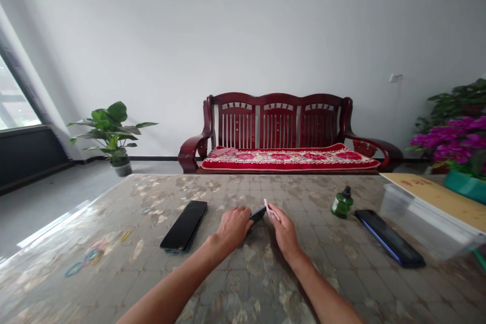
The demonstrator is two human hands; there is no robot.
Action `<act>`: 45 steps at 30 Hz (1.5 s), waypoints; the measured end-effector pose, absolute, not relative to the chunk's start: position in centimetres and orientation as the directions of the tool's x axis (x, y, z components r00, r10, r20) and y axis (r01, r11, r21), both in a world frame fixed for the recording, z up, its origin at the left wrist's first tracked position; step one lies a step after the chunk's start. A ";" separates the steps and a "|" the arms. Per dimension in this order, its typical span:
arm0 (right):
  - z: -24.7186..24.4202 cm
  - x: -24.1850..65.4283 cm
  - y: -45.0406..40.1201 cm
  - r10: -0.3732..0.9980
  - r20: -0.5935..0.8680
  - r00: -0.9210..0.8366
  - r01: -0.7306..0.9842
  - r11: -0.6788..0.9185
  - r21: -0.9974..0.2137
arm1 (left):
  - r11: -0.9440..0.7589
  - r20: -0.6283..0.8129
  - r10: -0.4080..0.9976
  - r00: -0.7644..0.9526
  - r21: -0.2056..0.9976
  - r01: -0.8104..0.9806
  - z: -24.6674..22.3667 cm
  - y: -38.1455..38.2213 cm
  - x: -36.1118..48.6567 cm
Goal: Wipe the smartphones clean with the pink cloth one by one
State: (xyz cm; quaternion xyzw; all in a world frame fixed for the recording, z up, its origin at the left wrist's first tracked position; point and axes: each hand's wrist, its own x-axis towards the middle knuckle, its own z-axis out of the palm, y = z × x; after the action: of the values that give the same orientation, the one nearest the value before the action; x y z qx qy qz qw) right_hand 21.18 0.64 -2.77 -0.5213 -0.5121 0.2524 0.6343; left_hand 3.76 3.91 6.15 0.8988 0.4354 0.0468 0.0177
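Note:
My left hand [232, 226] is closed on a dark, flat, phone-like thing [258, 214] that tilts up over the middle of the table; its far side is hidden by my fingers. Beside it on the right, my right hand [285, 233] is closed on a thin, pale pink piece [271, 209], seen nearly edge-on, so its kind is unclear. The two pieces come close together at their upper ends; whether they touch I cannot tell. To the left of my left hand lies a black phone [185, 227], screen up, with something bluish under its lower edge.
On the table [243, 283], several coloured rubber bands [91, 255] lie at left. A green bottle [342, 203], a blue-edged phone [389, 237] and a clear plastic box [421, 223] stand or lie at right. A teal flowerpot [467, 185] is beyond. A wooden bench [279, 124] stands behind.

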 end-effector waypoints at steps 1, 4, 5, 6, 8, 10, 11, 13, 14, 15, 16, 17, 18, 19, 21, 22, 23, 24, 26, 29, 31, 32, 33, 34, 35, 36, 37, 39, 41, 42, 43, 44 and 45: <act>-3.0 21.2 0.6 0.852 0.391 0.348 0.218 0.332 -0.918 | -0.618 0.076 0.786 0.614 0.069 0.783 5.9 3.8 4.1; -3.6 21.1 0.7 0.874 0.360 0.325 0.186 0.314 -0.931 | -0.622 0.101 0.782 0.615 0.056 0.781 5.4 3.5 4.7; -3.7 21.1 0.7 0.888 0.342 0.307 0.166 0.304 -0.938 | -0.624 0.114 0.779 0.616 0.047 0.780 5.3 3.4 4.7; -3.8 21.1 0.8 0.900 0.325 0.290 0.148 0.294 -0.944 | -0.626 0.132 0.775 0.618 0.036 0.779 5.2 3.3 4.7; -3.7 20.9 0.8 0.906 0.313 0.285 0.123 0.290 -0.949 | -0.635 0.177 0.762 0.623 0.012 0.773 4.9 3.2 4.4; -3.2 20.8 0.6 0.883 0.344 0.320 0.128 0.319 -0.939 | -0.645 0.238 0.742 0.627 0.000 0.764 4.6 3.3 4.1; -2.8 20.8 0.4 0.864 0.378 0.334 0.149 0.347 -0.926 | -0.649 0.273 0.733 0.624 0.004 0.761 4.5 3.3 3.9; -2.1 20.8 0.1 0.817 0.467 0.338 0.226 0.411 -0.883 | -0.654 0.359 0.712 0.603 0.027 0.756 4.1 3.4 3.6; -1.8 20.8 -0.1 0.797 0.509 0.325 0.270 0.438 -0.858 | -0.657 0.403 0.700 0.589 0.044 0.752 3.9 3.4 3.5; -1.6 20.8 -0.2 0.782 0.541 0.311 0.308 0.455 -0.835 | -0.663 0.445 0.687 0.574 0.062 0.746 3.7 3.4 3.4; -1.5 20.9 -0.2 0.774 0.558 0.300 0.334 0.463 -0.821 | -0.670 0.484 0.673 0.559 0.081 0.738 3.4 3.5 3.3; -1.4 21.0 -0.2 0.773 0.558 0.301 0.344 0.458 -0.820 | -0.679 0.518 0.660 0.545 0.098 0.728 3.1 3.5 3.2; -1.4 21.0 -0.2 0.780 0.542 0.312 0.338 0.442 -0.831 | -0.687 0.546 0.647 0.532 0.114 0.718 2.9 3.4 3.1; -1.5 21.0 -0.1 0.791 0.512 0.335 0.317 0.417 -0.852 | -0.695 0.570 0.636 0.520 0.129 0.707 2.6 3.4 3.0; -1.5 20.9 0.1 0.815 0.423 0.397 0.221 0.362 -0.906 | -0.709 0.607 0.619 0.497 0.160 0.687 2.1 3.3 2.9; -1.4 20.8 0.1 0.825 0.376 0.423 0.153 0.344 -0.927 | -0.714 0.622 0.615 0.485 0.178 0.677 1.9 3.3 2.9; -1.3 20.8 0.2 0.833 0.334 0.442 0.081 0.334 -0.939 | -0.718 0.634 0.614 0.470 0.201 0.667 1.7 3.2 2.9; -1.2 20.7 0.2 0.838 0.299 0.457 0.010 0.331 -0.944 | -0.720 0.645 0.616 0.452 0.229 0.655 1.5 3.2 2.9; -0.9 20.5 0.2 0.843 0.253 0.475 -0.101 0.338 -0.935 | -0.717 0.661 0.632 0.403 0.303 0.628 1.1 3.3 3.0; -0.4 20.3 -0.1 0.841 0.239 0.485 -0.169 0.359 -0.918 | -0.693 0.658 0.678 0.328 0.424 0.583 0.7 3.6 3.0; -0.1 20.3 -0.3 0.842 0.252 0.477 -0.173 0.371 -0.913 | -0.676 0.635 0.708 0.309 0.483 0.556 0.6 3.7 3.0; 0.1 20.2 -0.5 0.844 0.258 0.470 -0.174 0.375 -0.911 | -0.671 0.619 0.721 0.313 0.508 0.541 0.7 3.8 3.0; 0.4 20.1 -0.6 0.847 0.264 0.461 -0.177 0.379 -0.908 | -0.665 0.599 0.733 0.322 0.531 0.524 0.8 3.8 2.9; 0.8 19.9 -0.8 0.852 0.269 0.450 -0.181 0.382 -0.906 | -0.659 0.579 0.744 0.333 0.554 0.509 1.1 3.8 2.9; 1.2 19.7 -1.0 0.857 0.278 0.434 -0.186 0.387 -0.903 | -0.650 0.561 0.755 0.339 0.574 0.498 1.3 3.8 2.9; 1.7 19.4 -1.2 0.862 0.290 0.416 -0.191 0.394 -0.899 | -0.639 0.547 0.766 0.338 0.590 0.493 1.6 3.8 2.9; 2.1 19.2 -1.5 0.866 0.303 0.399 -0.192 0.401 -0.896 | -0.627 0.536 0.776 0.332 0.602 0.494 1.9 3.8 2.9; 2.9 18.7 -1.8 0.869 0.317 0.380 -0.183 0.407 -0.895 | -0.606 0.520 0.793 0.318 0.617 0.502 2.5 3.8 2.9; 3.4 18.3 -2.1 0.871 0.313 0.378 -0.170 0.398 -0.901 | -0.594 0.512 0.802 0.309 0.625 0.506 2.9 3.7 2.9; 3.5 18.2 -2.1 0.872 0.309 0.380 -0.165 0.392 -0.905 | -0.593 0.512 0.802 0.307 0.627 0.505 3.0 3.8 2.9; 3.6 18.2 -2.2 0.872 0.308 0.380 -0.159 0.390 -0.907 | -0.595 0.516 0.801 0.304 0.628 0.502 3.1 3.8 2.9; 3.6 18.2 -2.2 0.871 0.312 0.379 -0.153 0.392 -0.907 | -0.600 0.523 0.797 0.303 0.627 0.496 3.2 3.8 2.9; 3.6 18.3 -2.2 0.869 0.318 0.380 -0.146 0.396 -0.907 | -0.608 0.529 0.791 0.307 0.626 0.488 3.3 3.9 2.9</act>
State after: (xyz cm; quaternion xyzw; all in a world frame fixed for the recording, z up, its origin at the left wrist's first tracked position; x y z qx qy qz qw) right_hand 18.27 -2.19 3.64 -0.4206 -0.4295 0.3540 0.7165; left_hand 2.89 3.87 3.34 0.7886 0.4053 0.4269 0.1776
